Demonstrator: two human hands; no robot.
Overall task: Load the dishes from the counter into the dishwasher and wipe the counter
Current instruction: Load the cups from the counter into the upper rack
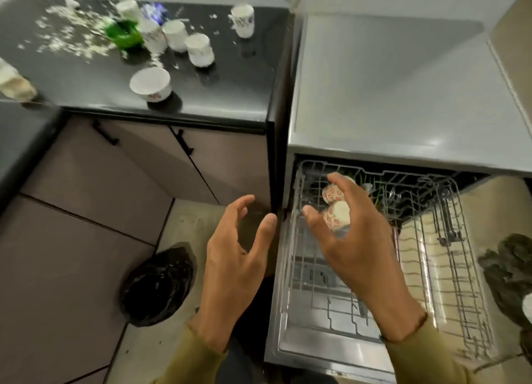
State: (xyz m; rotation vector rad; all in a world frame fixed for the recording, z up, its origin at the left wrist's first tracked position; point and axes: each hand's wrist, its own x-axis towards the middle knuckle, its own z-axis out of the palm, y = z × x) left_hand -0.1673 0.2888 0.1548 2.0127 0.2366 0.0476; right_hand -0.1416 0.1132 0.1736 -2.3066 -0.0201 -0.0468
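My right hand [354, 239] reaches over the pulled-out wire rack [449, 257] of the open dishwasher [383, 90]. Between its thumb and index finger it grips two small white cups with red patterns [335, 208], just above the rack's back left part. My left hand [239, 251] hovers open and empty beside the dishwasher's left edge, above the floor. On the black counter [230, 96] stand several upturned white cups [198, 50], one more cup [243, 19] apart at the back, and a wider cup [150, 84] near the front. White crumbs [66, 35] cover the counter's back left.
A green object [123, 34] lies among the cups. A pale object [15, 83] sits at the counter's left edge. A black bag [158, 283] lies on the floor below the cabinet doors. A dark cloth [509, 268] lies right of the rack.
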